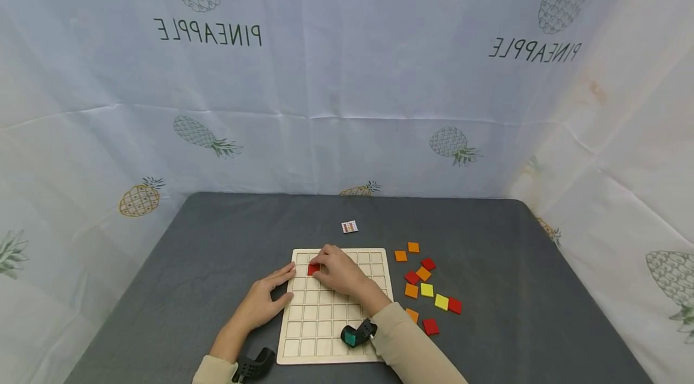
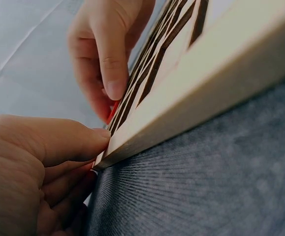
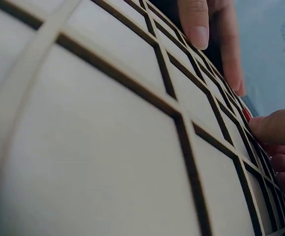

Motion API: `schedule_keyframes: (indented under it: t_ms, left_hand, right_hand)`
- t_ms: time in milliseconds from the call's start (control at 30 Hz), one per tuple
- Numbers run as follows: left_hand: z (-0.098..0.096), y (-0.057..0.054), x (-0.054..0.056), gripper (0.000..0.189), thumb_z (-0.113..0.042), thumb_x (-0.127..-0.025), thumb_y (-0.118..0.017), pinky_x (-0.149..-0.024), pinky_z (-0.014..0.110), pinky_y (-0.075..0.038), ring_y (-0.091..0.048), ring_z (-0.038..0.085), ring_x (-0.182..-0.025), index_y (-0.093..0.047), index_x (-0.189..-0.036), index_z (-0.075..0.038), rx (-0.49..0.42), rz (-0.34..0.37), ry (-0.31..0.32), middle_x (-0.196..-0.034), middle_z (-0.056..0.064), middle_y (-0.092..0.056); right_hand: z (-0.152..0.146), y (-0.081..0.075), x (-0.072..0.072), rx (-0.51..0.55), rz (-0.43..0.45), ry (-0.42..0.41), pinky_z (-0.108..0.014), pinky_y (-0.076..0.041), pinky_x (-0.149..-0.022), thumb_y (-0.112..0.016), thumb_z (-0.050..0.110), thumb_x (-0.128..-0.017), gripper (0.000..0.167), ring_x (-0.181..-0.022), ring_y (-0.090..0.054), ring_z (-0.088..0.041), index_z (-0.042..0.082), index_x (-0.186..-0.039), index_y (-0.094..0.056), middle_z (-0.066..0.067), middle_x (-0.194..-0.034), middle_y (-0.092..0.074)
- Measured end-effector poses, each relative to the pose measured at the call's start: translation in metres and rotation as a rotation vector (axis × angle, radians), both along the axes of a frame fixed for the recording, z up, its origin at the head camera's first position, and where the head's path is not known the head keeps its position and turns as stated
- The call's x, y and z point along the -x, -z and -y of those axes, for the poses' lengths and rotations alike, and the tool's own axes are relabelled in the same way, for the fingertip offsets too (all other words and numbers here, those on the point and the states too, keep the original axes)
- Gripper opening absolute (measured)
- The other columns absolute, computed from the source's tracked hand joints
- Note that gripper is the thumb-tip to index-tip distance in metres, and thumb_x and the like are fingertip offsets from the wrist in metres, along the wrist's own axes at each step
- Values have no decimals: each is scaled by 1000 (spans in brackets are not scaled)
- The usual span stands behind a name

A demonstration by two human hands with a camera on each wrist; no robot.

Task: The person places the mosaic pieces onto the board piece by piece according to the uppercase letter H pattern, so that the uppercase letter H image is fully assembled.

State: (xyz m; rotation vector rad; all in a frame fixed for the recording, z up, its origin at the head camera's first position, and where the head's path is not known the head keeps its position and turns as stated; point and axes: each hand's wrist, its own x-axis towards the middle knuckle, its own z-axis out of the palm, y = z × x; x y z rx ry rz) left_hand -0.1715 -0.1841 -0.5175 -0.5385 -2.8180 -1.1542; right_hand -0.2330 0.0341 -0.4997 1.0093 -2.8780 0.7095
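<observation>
A pale wooden grid board (image 1: 293, 346) lies on the dark table in the head view. Near its upper left, my right hand (image 1: 340, 273) pinches a red square tile (image 1: 313, 269) between thumb and fingers, right at the grid cells. The right wrist view shows only a sliver of that red tile (image 3: 247, 115) by the thumb. My left hand (image 1: 261, 301) rests along the board's left edge, fingers extended and thumb touching the side. In the left wrist view, the left thumb (image 2: 78, 139) lies against the board's rim.
Loose orange (image 1: 400, 256), red (image 1: 431, 327) and yellow tiles (image 1: 427, 290) are scattered to the right of the board, some overlapping. A small printed card (image 1: 349, 226) lies behind the board. A pineapple-print cloth (image 1: 347, 82) hangs beyond the table's far edge.
</observation>
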Motion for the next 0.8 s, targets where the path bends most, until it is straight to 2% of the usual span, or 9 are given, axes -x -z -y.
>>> schedule_keyframes:
  t_ms: [100,267,400,500,667,800]
  left_hand:
    - [0,0,0,50,-16,-85,-68,-103,51,-41,-45,27,-132,-57,-133,-6,0,4,-4,-144,3,-47]
    - [-1,0,0,50,-17,-86,-68,-104,51,-40,-45,27,-132,-57,-133,-6,-3,15,-11,-144,3,-47]
    - [0,-1,-1,50,-17,-85,-68,-104,52,-40,-44,28,-133,-57,-133,-6,0,15,-17,-144,3,-47]
    - [0,-1,-2,50,-16,-85,-68,-103,52,-40,-45,28,-132,-57,-132,-6,2,1,-18,-144,4,-48]
    - [0,-3,-1,49,-15,-84,-68,-102,51,-41,-46,28,-131,-58,-131,-5,0,-15,-13,-143,4,-49]
    - [0,-4,-1,49,-15,-85,-68,-103,51,-41,-45,27,-132,-57,-132,-4,-8,-5,-6,-143,5,-48]
  right_hand:
    - [-2,1,0,12,-6,2,-21,-50,-81,-64,25,-90,33,-93,-54,-9,13,-121,-66,1,-107,-59]
    - [-15,-8,-2,68,42,16,-28,-52,-87,-63,26,-91,40,-104,-59,-14,11,-128,-60,-1,-117,-60]
    - [-37,-20,-4,138,68,5,-32,-53,-89,-63,22,-92,41,-108,-61,-20,7,-129,-59,-5,-122,-60]
    - [-59,-26,-6,194,72,18,-42,-51,-92,-63,19,-91,41,-113,-59,-25,5,-129,-58,-8,-125,-60]
    - [-102,-28,-11,268,86,100,-51,-48,-95,-64,15,-90,41,-119,-55,-31,4,-129,-58,-10,-128,-58]
    - [-139,-24,-18,256,35,190,-53,-47,-95,-66,19,-90,43,-120,-55,-34,5,-130,-58,-12,-130,-58]
